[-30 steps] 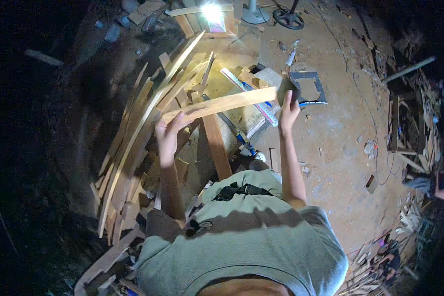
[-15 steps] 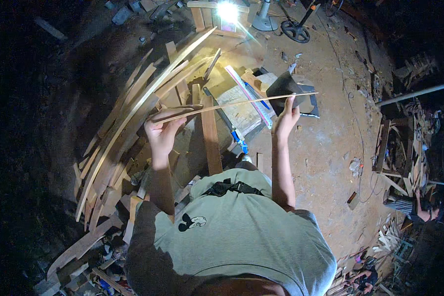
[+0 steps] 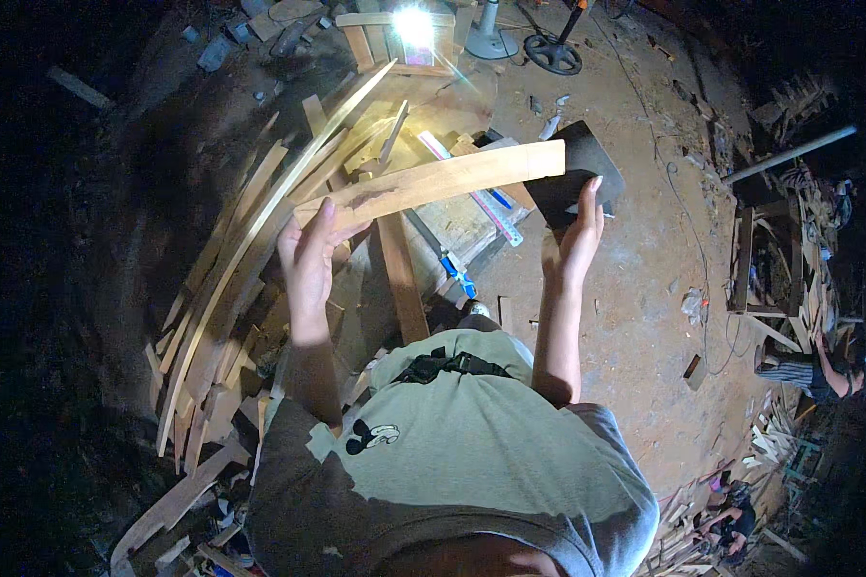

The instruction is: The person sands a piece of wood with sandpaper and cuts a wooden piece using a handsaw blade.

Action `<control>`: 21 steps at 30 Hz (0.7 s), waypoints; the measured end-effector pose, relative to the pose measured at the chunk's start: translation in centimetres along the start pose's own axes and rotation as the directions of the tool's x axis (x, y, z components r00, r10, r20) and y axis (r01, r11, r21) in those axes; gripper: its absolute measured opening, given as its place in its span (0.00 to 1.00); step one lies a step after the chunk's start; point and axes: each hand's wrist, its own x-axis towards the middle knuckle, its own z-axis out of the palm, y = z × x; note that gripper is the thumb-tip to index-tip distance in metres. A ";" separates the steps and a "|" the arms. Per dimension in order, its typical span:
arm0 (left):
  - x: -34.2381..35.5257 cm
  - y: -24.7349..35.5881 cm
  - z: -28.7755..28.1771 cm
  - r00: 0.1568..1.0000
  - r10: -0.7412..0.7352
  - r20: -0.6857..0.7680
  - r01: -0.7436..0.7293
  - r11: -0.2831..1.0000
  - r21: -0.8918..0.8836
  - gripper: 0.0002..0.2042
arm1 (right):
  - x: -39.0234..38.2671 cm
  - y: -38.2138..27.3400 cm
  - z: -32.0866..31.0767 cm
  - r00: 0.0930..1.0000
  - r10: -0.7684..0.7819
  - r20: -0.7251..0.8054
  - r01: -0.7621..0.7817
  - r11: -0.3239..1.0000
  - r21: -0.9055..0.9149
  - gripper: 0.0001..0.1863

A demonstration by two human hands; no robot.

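Observation:
My left hand (image 3: 308,260) is closed on the left end of a light, gently curved wooden strip (image 3: 452,175) with a dark mark. My right hand (image 3: 582,236) grips a dark flat piece (image 3: 587,154) with rounded corners; the strip's right end overlaps it, and whether they touch I cannot tell. Beneath them, a pale ruler (image 3: 505,229), a blue pen-like item (image 3: 500,199) and a long tool with a blue handle (image 3: 457,274) lie on a worn board (image 3: 469,245). Long wooden strips (image 3: 216,317) are piled at my left.
A glaring lamp (image 3: 414,24) sits by a wooden frame (image 3: 359,43) ahead. Stands with round bases (image 3: 553,55) are at top right. A cable crosses the floor (image 3: 645,288). At far right are a wooden rack (image 3: 741,260), a person (image 3: 827,375) and another person (image 3: 726,519) among scrap wood.
The strip has turned from edge-on half a second ago to showing its broad face, its right end higher. The dark piece and my right hand have shifted slightly right.

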 end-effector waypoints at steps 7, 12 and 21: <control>-0.6 0.5 -0.1 0.997 -0.069 0.029 0.070 0.996 -0.048 0.13 | 0.4 0.0 -0.6 0.996 0.051 0.067 -0.050 0.999 -0.015 0.22; -0.9 0.3 -0.3 0.992 -0.021 0.123 0.022 1.000 -0.009 0.12 | 0.8 0.6 -1.0 0.998 0.004 0.068 0.002 0.995 -0.100 0.22; -0.4 0.7 -0.1 0.991 -0.120 0.054 0.122 0.992 -0.031 0.11 | 1.1 0.2 -0.6 0.999 -0.033 -0.024 0.032 0.999 -0.035 0.24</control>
